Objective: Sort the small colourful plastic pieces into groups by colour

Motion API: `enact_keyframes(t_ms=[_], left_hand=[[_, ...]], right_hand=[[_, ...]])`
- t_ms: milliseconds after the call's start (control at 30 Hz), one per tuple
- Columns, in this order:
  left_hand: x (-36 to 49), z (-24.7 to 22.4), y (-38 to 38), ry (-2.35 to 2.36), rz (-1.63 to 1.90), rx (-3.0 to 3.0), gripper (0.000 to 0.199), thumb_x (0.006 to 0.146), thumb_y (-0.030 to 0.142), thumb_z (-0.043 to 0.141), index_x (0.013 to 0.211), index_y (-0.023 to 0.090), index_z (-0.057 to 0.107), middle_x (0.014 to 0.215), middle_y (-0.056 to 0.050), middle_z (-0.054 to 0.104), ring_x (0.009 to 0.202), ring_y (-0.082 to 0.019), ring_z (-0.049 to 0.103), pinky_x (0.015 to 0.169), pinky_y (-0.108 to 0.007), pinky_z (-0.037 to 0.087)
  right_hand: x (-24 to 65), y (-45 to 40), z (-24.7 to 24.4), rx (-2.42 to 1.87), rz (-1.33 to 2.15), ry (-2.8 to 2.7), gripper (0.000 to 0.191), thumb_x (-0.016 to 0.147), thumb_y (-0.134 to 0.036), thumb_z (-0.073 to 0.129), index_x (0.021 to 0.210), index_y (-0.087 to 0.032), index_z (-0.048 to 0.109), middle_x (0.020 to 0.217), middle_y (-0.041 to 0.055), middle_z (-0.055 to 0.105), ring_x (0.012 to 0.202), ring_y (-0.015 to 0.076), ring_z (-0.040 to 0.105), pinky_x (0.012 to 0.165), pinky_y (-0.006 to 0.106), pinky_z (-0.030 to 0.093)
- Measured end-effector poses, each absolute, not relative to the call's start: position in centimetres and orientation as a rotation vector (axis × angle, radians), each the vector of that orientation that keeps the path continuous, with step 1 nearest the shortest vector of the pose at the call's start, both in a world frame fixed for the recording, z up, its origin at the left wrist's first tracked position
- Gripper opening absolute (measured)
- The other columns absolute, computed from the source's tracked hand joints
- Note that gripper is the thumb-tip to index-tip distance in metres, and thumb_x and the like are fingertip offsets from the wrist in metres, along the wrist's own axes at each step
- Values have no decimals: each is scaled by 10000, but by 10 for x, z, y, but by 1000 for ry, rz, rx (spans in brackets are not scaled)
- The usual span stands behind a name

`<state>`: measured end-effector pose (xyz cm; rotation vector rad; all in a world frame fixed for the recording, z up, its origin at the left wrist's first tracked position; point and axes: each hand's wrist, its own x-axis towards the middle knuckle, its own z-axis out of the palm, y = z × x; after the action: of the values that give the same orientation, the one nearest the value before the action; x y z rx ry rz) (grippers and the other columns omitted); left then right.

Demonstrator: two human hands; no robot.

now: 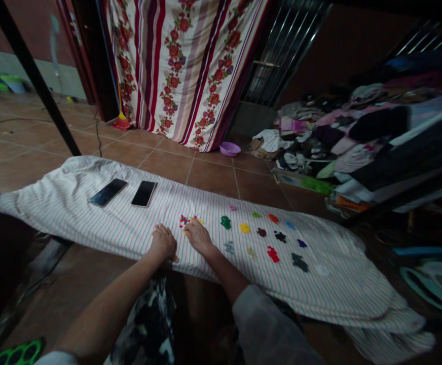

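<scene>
A small mixed pile of colored pieces (pixel 184 221) lies on the striped cloth (pixel 206 203). My right hand (pixel 198 236) reaches over it, fingers bent together at the pieces; what they hold, if anything, is too small to name. My left hand (pixel 163 242) rests on the cloth just left of it, its fingers curled downward with their tips hidden. To the right lie several piles sorted by color, among them green pieces (pixel 226 222), yellow pieces (pixel 245 228), red pieces (pixel 272 254), black pieces (pixel 280 236) and dark grey pieces (pixel 300 262).
Two phones, one dark (pixel 108 192) and one beside it (pixel 144 194), lie on the cloth's left part. Beyond are a floral curtain (pixel 183 66), a purple basin (pixel 230 148) and a heap of clothes (pixel 342 126). A black pole (pixel 38 76) slants at the left.
</scene>
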<state>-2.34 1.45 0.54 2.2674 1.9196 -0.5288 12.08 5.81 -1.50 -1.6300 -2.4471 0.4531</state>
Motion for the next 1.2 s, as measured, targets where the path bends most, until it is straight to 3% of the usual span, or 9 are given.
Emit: enact_keyframes(t_ms=[367, 933, 1200], left_hand=[[-22, 0, 17, 1931, -521, 2277, 1200, 525, 648, 766, 1373, -101, 368, 1353, -445, 374, 1282, -552, 352, 928, -542, 384], [-24, -6, 18, 1929, -521, 2290, 1199, 529, 666, 755, 1362, -109, 378, 1377, -459, 318, 1276, -571, 348, 903, -532, 395], [-22, 5, 17, 1911, -498, 2247, 1142, 539, 602, 781, 1340, -117, 401, 1350, -467, 346, 1277, -573, 341, 905, -538, 409]], right_hand=[[124, 65, -18, -1704, 497, -2332, 270, 926, -193, 459, 956, -256, 720, 1014, 46, 597, 955, 160, 549, 830, 252, 414], [106, 75, -4, -1711, 333, -2581, 221, 907, -178, 486, 988, -220, 687, 1028, 98, 611, 992, 206, 568, 822, 303, 417], [120, 75, -7, -1675, 386, -2395, 136, 881, -224, 502, 916, -215, 633, 957, 50, 612, 886, 162, 559, 778, 258, 398]])
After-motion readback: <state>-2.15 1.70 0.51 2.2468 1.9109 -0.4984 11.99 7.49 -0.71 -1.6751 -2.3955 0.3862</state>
